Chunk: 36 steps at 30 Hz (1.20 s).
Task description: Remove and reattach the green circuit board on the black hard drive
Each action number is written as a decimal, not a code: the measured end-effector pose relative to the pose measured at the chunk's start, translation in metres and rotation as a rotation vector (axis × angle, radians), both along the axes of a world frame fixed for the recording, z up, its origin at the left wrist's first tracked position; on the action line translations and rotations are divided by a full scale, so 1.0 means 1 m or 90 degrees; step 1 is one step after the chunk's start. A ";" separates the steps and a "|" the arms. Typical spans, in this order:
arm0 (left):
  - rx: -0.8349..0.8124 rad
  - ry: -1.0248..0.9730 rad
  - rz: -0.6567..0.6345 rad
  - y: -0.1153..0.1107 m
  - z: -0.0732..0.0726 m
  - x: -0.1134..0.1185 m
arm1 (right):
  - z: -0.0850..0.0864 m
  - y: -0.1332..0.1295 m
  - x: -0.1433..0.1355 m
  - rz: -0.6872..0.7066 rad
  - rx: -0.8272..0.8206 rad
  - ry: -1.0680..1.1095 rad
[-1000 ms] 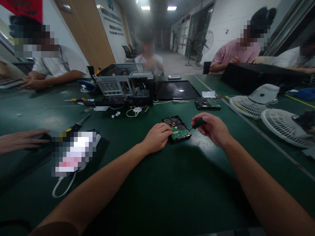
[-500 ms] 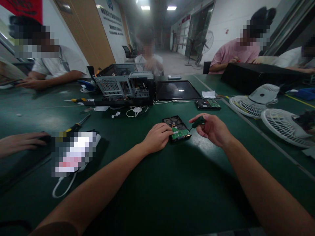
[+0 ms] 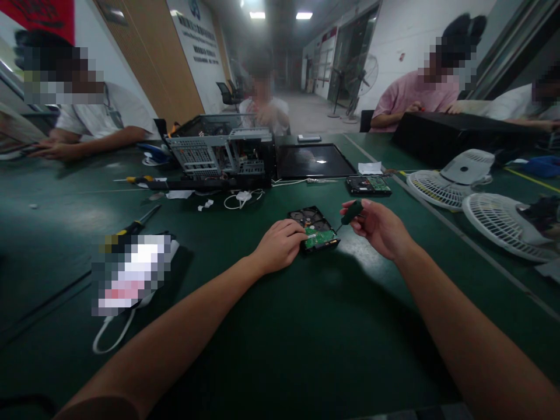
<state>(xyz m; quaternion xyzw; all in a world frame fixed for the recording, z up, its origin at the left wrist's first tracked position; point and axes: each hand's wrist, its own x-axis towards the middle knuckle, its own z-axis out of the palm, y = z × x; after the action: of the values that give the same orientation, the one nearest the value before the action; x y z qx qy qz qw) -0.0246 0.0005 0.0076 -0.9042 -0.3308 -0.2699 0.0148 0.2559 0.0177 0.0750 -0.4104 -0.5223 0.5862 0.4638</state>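
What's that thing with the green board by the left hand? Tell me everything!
It looks like a hard drive: a dark, metal-looking case, round shapes at its far end, a green circuit board nearer. It lies slantwise on the table. The left hand touches its left side; the right hand points a screwdriver at its right corner, contact too small to tell.

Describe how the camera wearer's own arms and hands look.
The left hand and right hand are bare, with no gloves or watch showing. Both forearms are uncovered; a dark sleeve edge shows on the left arm. No markings are discernible.
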 end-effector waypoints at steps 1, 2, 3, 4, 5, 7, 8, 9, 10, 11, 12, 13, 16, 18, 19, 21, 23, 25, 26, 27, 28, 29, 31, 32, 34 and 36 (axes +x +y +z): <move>0.000 0.000 -0.001 0.000 0.000 0.000 | 0.000 0.000 0.000 -0.003 0.006 0.002; 0.001 0.000 -0.002 0.000 0.000 0.000 | -0.001 0.000 0.000 -0.002 0.012 0.000; 0.002 0.000 -0.003 0.001 -0.001 0.000 | -0.001 0.000 0.000 0.002 0.018 -0.003; 0.003 0.000 -0.004 0.001 -0.001 0.000 | -0.001 0.000 0.000 0.005 0.023 -0.006; 0.004 -0.001 -0.004 0.001 -0.001 0.000 | 0.000 -0.001 -0.001 0.008 0.027 -0.006; 0.005 -0.002 -0.005 0.001 -0.002 0.000 | 0.000 -0.001 -0.001 0.010 0.031 0.005; 0.005 -0.002 -0.005 0.001 -0.002 0.000 | 0.000 -0.002 -0.001 0.009 0.033 0.012; 0.006 -0.003 -0.005 0.001 -0.002 0.000 | 0.000 -0.002 -0.002 0.011 0.035 0.016; 0.006 -0.002 -0.005 0.001 -0.002 0.000 | 0.000 -0.002 -0.002 0.015 0.036 0.016; 0.006 -0.002 -0.005 0.001 -0.002 0.000 | 0.000 -0.002 -0.001 0.019 0.035 0.014; 0.005 -0.003 -0.005 0.001 -0.002 0.000 | 0.000 -0.002 -0.001 0.023 0.032 0.012; 0.005 -0.003 -0.004 0.001 -0.001 0.000 | 0.000 -0.002 -0.001 0.026 0.025 0.015; 0.001 0.000 -0.003 0.000 -0.001 0.000 | 0.000 -0.002 0.000 0.033 -0.002 0.039; -0.001 0.001 -0.003 0.000 0.000 0.000 | 0.000 -0.001 0.000 0.032 -0.004 0.044; -0.001 0.001 -0.002 0.000 0.000 0.000 | -0.001 -0.001 0.000 0.029 0.001 0.039; -0.003 0.000 -0.001 0.000 -0.001 0.000 | -0.001 -0.001 0.000 0.019 0.013 0.028; -0.004 0.001 -0.001 0.000 -0.001 0.000 | -0.002 0.000 0.000 0.009 0.023 0.017; -0.004 0.000 -0.002 0.000 -0.001 0.000 | -0.002 0.000 0.001 -0.002 0.038 -0.001; -0.003 0.000 -0.002 0.000 0.000 0.000 | -0.002 0.000 0.001 -0.006 0.052 -0.013; -0.002 0.000 -0.001 0.000 0.000 -0.001 | -0.002 0.000 0.002 -0.008 0.067 -0.026; -0.001 0.000 0.000 0.000 0.000 -0.001 | -0.002 0.000 0.002 -0.007 0.082 -0.037; -0.001 0.001 0.000 0.000 0.000 -0.001 | -0.002 -0.001 0.003 -0.005 0.095 -0.044; 0.001 0.000 -0.002 0.000 -0.001 -0.001 | -0.001 -0.001 0.004 -0.001 0.112 -0.046; 0.002 -0.003 -0.004 0.000 -0.001 -0.001 | -0.001 -0.001 0.005 0.000 0.116 -0.044; 0.005 -0.008 -0.007 0.001 -0.001 0.000 | -0.001 0.000 0.006 0.001 0.118 -0.047; 0.006 -0.011 -0.008 0.001 -0.002 0.000 | -0.001 0.000 0.006 0.002 0.113 -0.062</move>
<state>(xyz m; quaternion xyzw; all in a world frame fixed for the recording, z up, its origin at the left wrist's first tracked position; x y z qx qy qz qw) -0.0247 0.0016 0.0057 -0.9038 -0.3242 -0.2790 0.0142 0.2623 0.0176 0.0738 -0.3949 -0.5946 0.5181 0.4713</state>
